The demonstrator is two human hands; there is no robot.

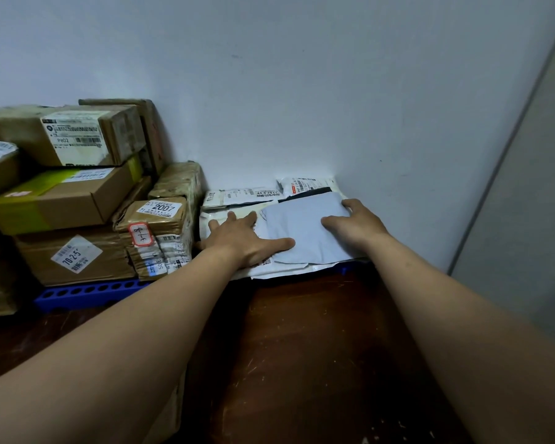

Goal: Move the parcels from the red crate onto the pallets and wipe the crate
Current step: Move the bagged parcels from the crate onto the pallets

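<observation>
Squarely between left hand [244, 240] and right hand [354, 227], grey parcel [302, 229], both touching it

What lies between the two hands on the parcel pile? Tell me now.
In the head view, a flat grey mailer lies between the left hand and the right hand, on top of white parcel bags. Both hands touch it.

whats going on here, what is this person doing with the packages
A person has both hands on a flat grey mailer that lies on top of a pile of white mailers on the blue pallet by the wall. The left hand lies flat at its left edge, the right hand rests on its right side. Cardboard boxes are stacked to the left. No red crate is in view.
</observation>
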